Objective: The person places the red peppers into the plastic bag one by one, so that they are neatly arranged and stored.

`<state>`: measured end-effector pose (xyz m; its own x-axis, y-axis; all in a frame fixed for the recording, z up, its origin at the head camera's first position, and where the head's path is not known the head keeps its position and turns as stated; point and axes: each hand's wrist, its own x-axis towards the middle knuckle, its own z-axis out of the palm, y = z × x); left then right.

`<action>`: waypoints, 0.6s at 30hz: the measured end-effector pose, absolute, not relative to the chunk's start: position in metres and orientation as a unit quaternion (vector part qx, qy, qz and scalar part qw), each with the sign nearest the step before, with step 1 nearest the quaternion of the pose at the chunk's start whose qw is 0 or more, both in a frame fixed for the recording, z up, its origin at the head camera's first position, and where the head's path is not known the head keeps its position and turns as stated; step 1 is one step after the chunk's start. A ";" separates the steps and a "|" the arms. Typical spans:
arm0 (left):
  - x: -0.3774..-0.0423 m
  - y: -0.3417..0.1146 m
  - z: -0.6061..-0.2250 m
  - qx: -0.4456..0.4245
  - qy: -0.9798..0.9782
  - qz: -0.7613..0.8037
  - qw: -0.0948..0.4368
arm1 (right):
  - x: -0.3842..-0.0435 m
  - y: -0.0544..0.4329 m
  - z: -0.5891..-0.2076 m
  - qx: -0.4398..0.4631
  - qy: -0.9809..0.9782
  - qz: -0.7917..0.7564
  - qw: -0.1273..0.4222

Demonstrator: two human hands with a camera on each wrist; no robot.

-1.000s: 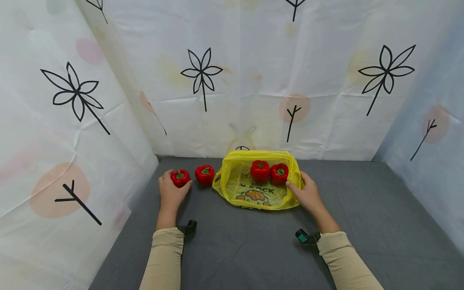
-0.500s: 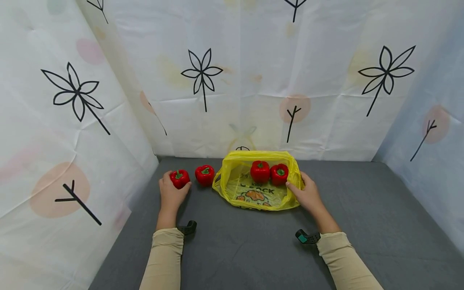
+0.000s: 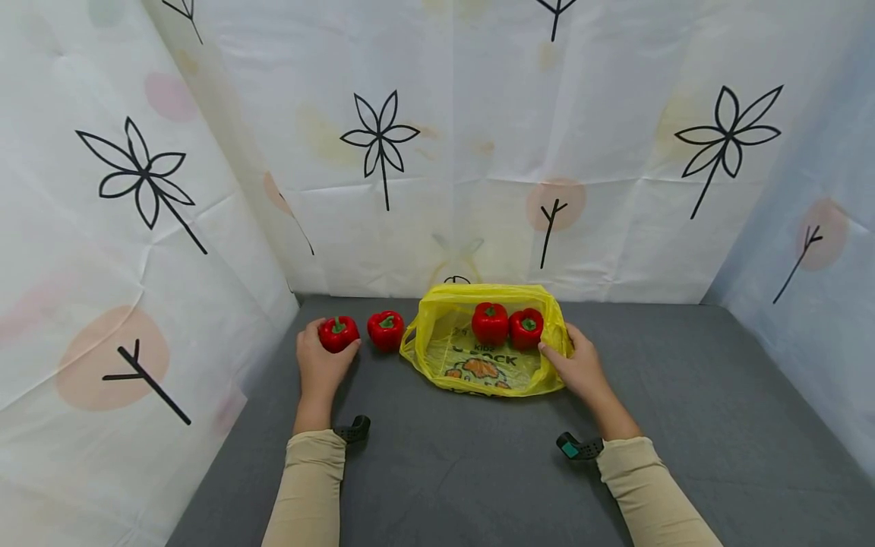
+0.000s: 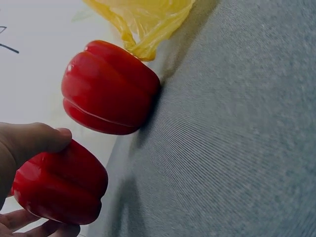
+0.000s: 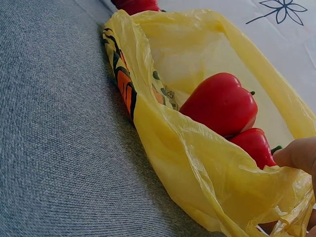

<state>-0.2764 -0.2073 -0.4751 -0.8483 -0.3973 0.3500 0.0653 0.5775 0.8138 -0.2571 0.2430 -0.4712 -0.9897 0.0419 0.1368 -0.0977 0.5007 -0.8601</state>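
Observation:
My left hand (image 3: pixel 321 368) grips a red bell pepper (image 3: pixel 338 334), thumb on one side and fingers on the other. In the left wrist view this held bell pepper (image 4: pixel 61 185) casts a shadow on the cloth beside it. Just to its right sits another red bell pepper (image 3: pixel 386 332), near the bag's left handle. My right hand (image 3: pixel 581 365) pinches the right edge of a yellow plastic bag (image 3: pixel 437 365), its thumb showing inside the rim. The bag lies with its mouth open, and two red bell peppers (image 3: pixel 490 324) rest inside, side by side.
A dark grey cloth (image 3: pixel 458 471) covers the table. White fabric walls (image 3: pixel 451 152) with flower and twig prints stand behind and at both sides. The back wall rises close behind the bag. A black wrist strap (image 3: pixel 579 447) juts from the right forearm.
My left hand and the bell pepper in it have shifted very slightly left and up, with the pepper's stem turned a little. The right hand and the bag stay as they were.

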 end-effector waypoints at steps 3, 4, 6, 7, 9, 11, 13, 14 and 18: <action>-0.276 -0.205 -0.471 0.095 -0.847 -0.451 0.265 | -0.257 0.243 -0.471 0.017 -0.864 0.499 0.068; -0.275 -0.204 -0.470 0.094 -0.846 -0.451 0.268 | -0.257 0.243 -0.471 0.017 -0.864 0.498 0.068; -0.274 -0.202 -0.466 0.091 -0.844 -0.453 0.272 | -0.257 0.243 -0.471 0.017 -0.864 0.498 0.066; -0.274 -0.201 -0.465 0.089 -0.843 -0.454 0.274 | -0.257 0.243 -0.471 0.018 -0.864 0.499 0.065; -0.272 -0.199 -0.461 0.086 -0.840 -0.458 0.276 | -0.257 0.243 -0.471 0.018 -0.864 0.499 0.065; -0.271 -0.196 -0.456 0.083 -0.838 -0.464 0.275 | -0.257 0.243 -0.471 0.018 -0.863 0.501 0.065; -0.270 -0.194 -0.453 0.080 -0.836 -0.469 0.272 | -0.258 0.243 -0.471 0.018 -0.863 0.501 0.065; -0.269 -0.193 -0.451 0.078 -0.836 -0.472 0.270 | -0.258 0.243 -0.471 0.018 -0.863 0.501 0.065; -0.267 -0.190 -0.446 0.070 -0.834 -0.480 0.265 | -0.257 0.243 -0.471 0.019 -0.863 0.501 0.064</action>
